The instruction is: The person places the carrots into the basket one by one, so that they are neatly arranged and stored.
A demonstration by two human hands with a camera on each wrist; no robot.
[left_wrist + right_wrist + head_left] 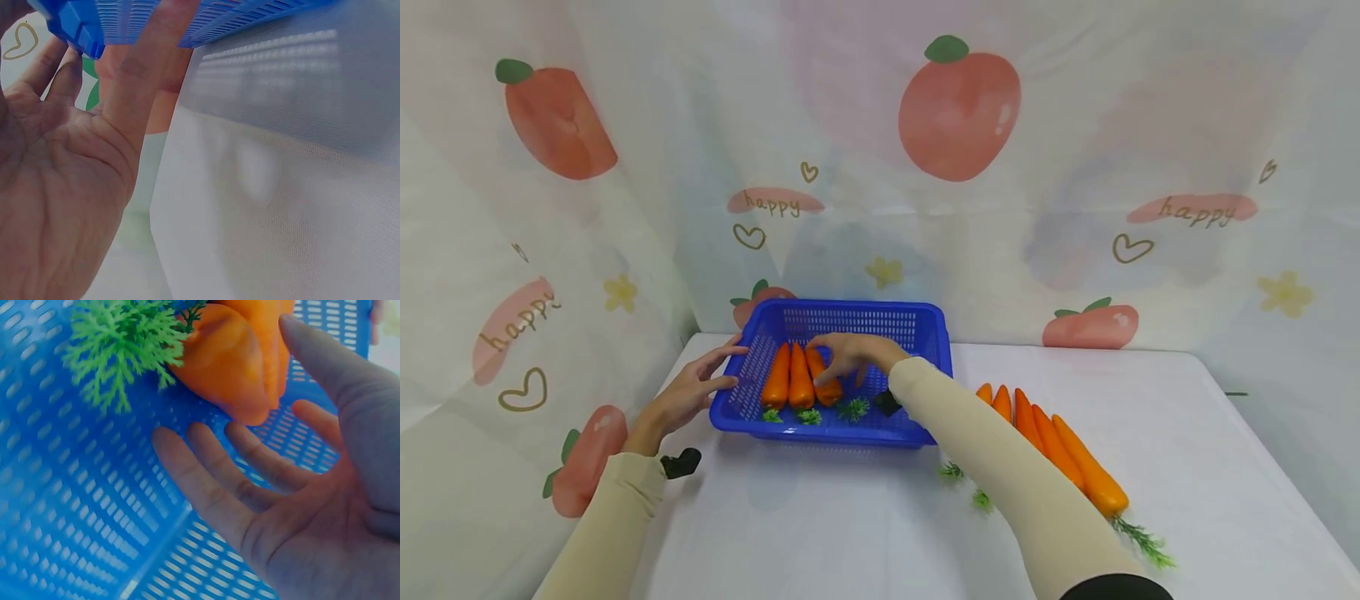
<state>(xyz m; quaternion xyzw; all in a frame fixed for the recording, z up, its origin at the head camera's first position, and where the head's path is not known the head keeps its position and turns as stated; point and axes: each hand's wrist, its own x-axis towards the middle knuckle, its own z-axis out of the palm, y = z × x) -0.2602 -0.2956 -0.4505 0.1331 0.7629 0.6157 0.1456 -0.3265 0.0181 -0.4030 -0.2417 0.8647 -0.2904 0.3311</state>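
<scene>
A blue mesh basket (850, 429) stands on the white table and holds three orange carrots with green leafy tops. Over its left rim reach the fairly straight fingers of my left hand (688, 396), which touches the basket's edge. Inside, my right hand (852, 354) is at the rightmost carrot (829, 392), thumb and fingers spread. From the right wrist view, that carrot (219, 369) lies just beyond the fingertips, and the palm of the right hand (300, 519) holds nothing. Left of it lie the middle carrot (801, 383) and the leftmost carrot (777, 383).
Several more carrots (1086, 467) lie side by side on the table (1210, 467) to the right, partly hidden behind my right sleeve (992, 467). A printed cloth backdrop (850, 100) rises behind the basket and along the left side.
</scene>
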